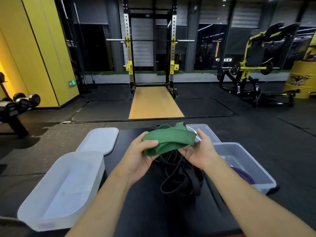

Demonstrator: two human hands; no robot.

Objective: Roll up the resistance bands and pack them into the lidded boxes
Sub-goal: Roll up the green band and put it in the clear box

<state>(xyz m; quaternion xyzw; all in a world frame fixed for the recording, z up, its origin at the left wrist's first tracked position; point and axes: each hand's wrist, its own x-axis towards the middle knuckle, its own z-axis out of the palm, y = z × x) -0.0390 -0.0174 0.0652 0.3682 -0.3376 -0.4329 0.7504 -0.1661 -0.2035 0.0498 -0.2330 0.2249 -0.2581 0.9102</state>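
Your left hand [138, 156] grips the green band [167, 139] at its near end, with the thumb pressed on top and the fingers curled beneath. Your right hand [198, 151] is spread much wider. Its fingers lie nearly straight under the folded part and the thumb stands up beside the band's far end, so it props the bundle rather than clamps it.

You hold the band in the air above the black pad [145, 211], over the tangle of black bands [181, 175], probably so the loose loops can be gathered without snagging on that pile. The green band is only folded over itself in a few slack layers, not a tight roll, so the rolling looks partway done.

2 open boxes flank you within easy reach. On your left is the frosted box [63, 185], with its lid [100, 139] lying just beyond it. On your right is the clear box [242, 161], and a second lid [201, 129] lies behind your right hand. 1 coiled purple band [244, 175] already sits in the clear box, while nothing can be made out inside the frosted box. With the black bands lying unrolled on the pad, most of the packing appears to remain.
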